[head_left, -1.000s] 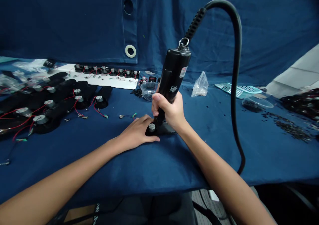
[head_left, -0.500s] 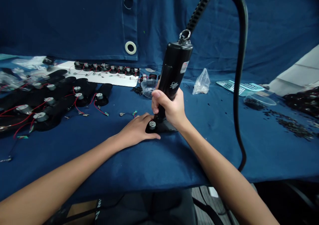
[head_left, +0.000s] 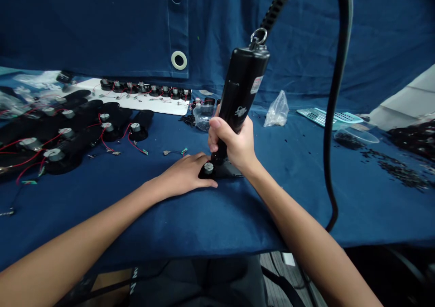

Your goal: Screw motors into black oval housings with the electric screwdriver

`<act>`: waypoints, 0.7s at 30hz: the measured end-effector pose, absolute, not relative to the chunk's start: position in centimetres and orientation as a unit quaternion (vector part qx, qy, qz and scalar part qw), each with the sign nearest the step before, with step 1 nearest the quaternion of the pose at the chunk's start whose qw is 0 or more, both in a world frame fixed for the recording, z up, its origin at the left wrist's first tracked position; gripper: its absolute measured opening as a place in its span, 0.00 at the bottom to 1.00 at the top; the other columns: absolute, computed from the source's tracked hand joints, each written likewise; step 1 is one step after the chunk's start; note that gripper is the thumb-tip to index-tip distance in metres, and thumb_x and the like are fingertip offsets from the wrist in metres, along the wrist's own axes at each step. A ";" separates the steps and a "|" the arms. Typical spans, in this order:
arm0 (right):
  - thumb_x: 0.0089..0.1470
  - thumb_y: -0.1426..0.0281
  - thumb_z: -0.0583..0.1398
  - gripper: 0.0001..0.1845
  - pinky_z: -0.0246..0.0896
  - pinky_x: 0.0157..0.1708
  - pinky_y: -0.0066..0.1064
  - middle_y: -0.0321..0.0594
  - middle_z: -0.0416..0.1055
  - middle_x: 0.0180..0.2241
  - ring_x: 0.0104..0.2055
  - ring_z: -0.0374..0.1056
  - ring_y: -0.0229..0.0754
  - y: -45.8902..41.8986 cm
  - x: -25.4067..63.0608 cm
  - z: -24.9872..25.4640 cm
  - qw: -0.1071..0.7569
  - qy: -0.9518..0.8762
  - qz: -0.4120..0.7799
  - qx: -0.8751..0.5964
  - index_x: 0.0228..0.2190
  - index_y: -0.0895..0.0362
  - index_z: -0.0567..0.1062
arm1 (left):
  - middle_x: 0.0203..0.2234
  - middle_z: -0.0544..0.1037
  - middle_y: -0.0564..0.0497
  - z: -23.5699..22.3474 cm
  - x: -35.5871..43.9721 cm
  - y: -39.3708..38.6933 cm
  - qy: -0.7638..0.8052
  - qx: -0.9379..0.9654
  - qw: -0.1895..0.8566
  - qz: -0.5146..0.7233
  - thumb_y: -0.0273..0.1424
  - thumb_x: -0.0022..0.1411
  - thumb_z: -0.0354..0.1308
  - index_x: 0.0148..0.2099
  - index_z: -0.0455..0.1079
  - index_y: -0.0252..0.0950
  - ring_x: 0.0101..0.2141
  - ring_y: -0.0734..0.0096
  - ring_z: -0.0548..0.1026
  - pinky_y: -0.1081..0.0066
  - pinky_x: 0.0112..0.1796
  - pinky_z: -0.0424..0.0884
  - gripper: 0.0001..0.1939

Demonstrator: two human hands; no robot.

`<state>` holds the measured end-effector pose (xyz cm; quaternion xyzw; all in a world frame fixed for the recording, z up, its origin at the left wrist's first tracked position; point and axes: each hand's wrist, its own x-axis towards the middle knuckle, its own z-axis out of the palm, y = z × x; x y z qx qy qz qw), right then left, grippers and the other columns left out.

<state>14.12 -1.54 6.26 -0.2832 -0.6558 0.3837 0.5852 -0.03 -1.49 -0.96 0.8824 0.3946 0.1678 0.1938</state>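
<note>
My right hand (head_left: 234,145) is wrapped round a black electric screwdriver (head_left: 242,94), held upright and slightly tilted, with its tip down on a black part (head_left: 220,170) on the blue cloth. A thick black cable (head_left: 335,107) arcs from the tool's top down past the table edge. My left hand (head_left: 185,175) lies flat on the cloth with its fingers around the left end of the black part, beside a small grey motor cap (head_left: 208,167) on it.
Several black parts with grey motors and red wires (head_left: 68,139) lie at the left. A white board (head_left: 136,101) carries a row of small motors. A clear cup (head_left: 203,117), a plastic bag (head_left: 277,112), a teal tray (head_left: 329,117) and scattered black screws (head_left: 397,169) lie behind and right.
The view has shifted slightly, so the screwdriver sits higher in frame. Both hands stay on the same black part and tool.
</note>
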 end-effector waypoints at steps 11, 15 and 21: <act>0.49 0.50 0.62 0.22 0.60 0.18 0.28 0.28 0.59 0.16 0.15 0.56 0.32 -1.3 14.1 6.0 0.585 -0.651 0.392 -0.282 0.28 0.53 0.62 | 0.53 0.70 0.39 -1.5 -0.1 -1.3 0.387 0.891 0.165 0.173 0.53 0.58 0.56 0.56 0.62 0.36 0.51 0.46 0.70 0.55 0.48 0.65 0.33; 0.49 0.51 0.63 0.21 0.60 0.18 0.28 0.28 0.58 0.15 0.15 0.56 0.32 -1.4 14.1 6.0 0.589 -0.651 0.389 -0.278 0.27 0.53 0.62 | 0.54 0.70 0.38 -1.2 0.0 -1.5 0.395 0.886 0.171 0.171 0.52 0.58 0.57 0.57 0.61 0.35 0.51 0.46 0.70 0.55 0.49 0.65 0.34; 0.49 0.50 0.62 0.22 0.59 0.18 0.27 0.27 0.60 0.16 0.16 0.56 0.32 -1.3 14.1 5.9 0.591 -0.649 0.390 -0.277 0.28 0.53 0.62 | 0.52 0.70 0.40 -1.0 0.1 -1.7 0.402 0.880 0.182 0.175 0.50 0.57 0.59 0.56 0.63 0.36 0.50 0.46 0.71 0.54 0.49 0.65 0.31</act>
